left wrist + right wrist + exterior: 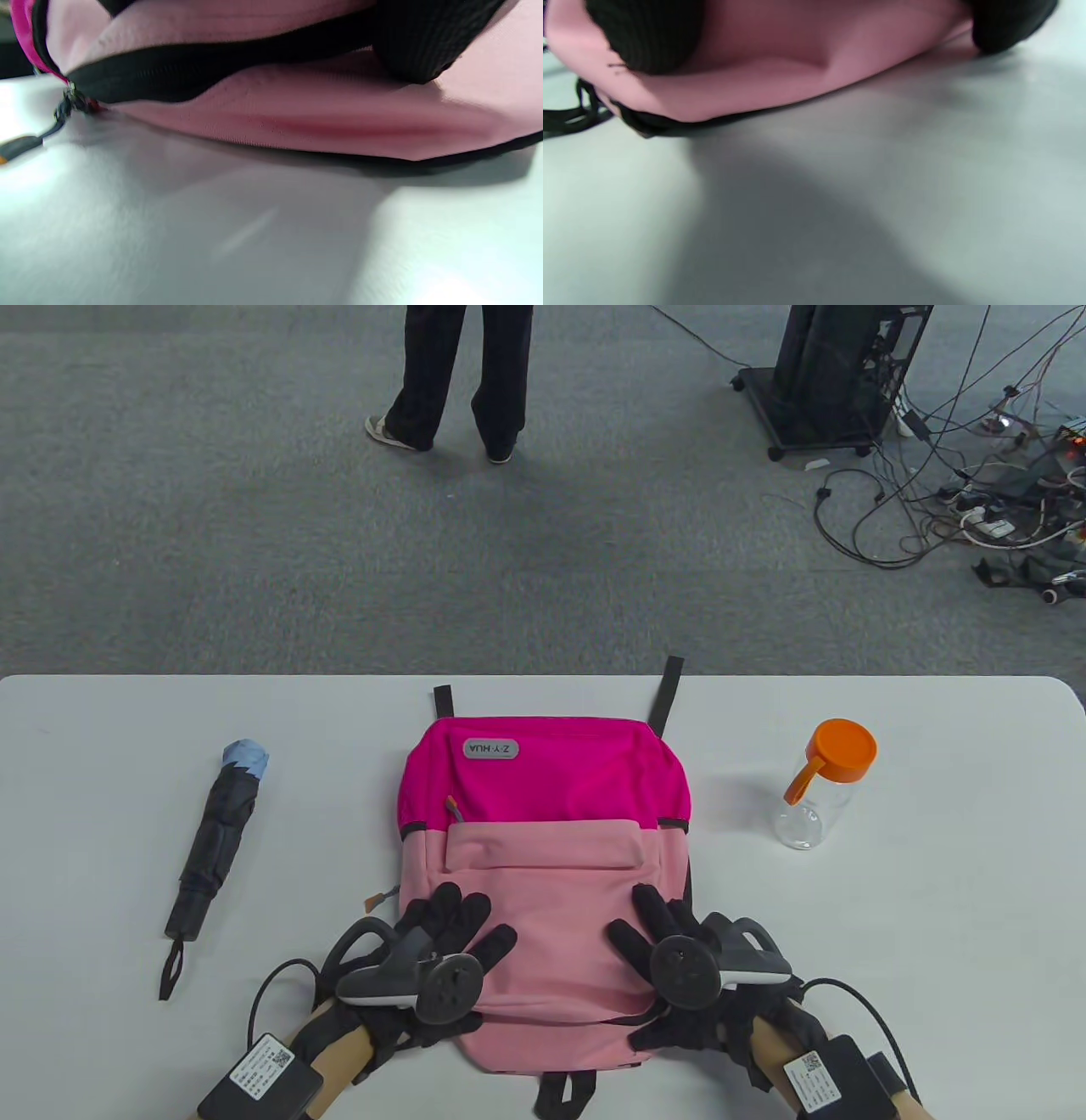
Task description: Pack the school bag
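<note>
A pink and magenta school bag [543, 848] lies flat on the white table [933, 942], its top end toward the near edge. My left hand [450, 929] rests on its lower left part with fingers spread. My right hand [657, 929] rests on its lower right part with fingers spread. Neither hand holds anything. The left wrist view shows the bag's pink side [322, 114], its black zipper line and a zipper pull [63, 108]. The right wrist view shows the bag's pink edge [780, 80] with gloved fingers [645, 34] on it. A folded black umbrella [216, 840] lies left of the bag. A clear bottle with an orange lid [819, 793] stands to its right.
Black straps [666, 691] of the bag stick out at the far edge and a handle loop [564, 1094] at the near edge. Beyond the table is grey carpet with a standing person [462, 381], an equipment cart [836, 377] and loose cables [976, 492].
</note>
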Motion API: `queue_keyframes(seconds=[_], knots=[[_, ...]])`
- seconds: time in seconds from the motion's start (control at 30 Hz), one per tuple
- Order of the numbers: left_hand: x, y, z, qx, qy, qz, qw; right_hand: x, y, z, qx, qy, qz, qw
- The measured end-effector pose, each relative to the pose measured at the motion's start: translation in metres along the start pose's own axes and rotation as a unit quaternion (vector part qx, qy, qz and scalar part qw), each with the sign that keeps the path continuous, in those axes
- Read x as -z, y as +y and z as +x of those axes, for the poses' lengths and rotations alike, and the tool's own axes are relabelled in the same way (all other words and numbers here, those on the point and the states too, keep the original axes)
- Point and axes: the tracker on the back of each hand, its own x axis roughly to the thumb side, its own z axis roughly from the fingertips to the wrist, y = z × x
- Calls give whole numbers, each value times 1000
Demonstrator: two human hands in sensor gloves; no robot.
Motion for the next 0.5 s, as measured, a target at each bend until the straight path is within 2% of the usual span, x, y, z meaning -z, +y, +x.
queue_keyframes(seconds=[0.07, 0.13, 0.23, 0.3, 0.4, 0.5], knots=[[1, 1, 6, 38, 25, 21, 999, -1, -1, 2, -17, 3, -10, 1000], [1, 2, 7, 52, 27, 5, 998, -2, -1, 3, -26, 3, -26, 999], [1, 3, -3, -22, 33, -7, 999, -1, -3, 5, -27, 10, -23, 999], [0, -5, -3, -33, 41, -33, 998, -1, -3, 4, -31, 7, -20, 999], [-5, -14, -8, -84, 39, -8, 996, -1, -2, 3, -23, -2, -26, 999], [-6, -16, -3, -56, 46, -11, 997, 0, -1, 5, -34, 3, -23, 999]])
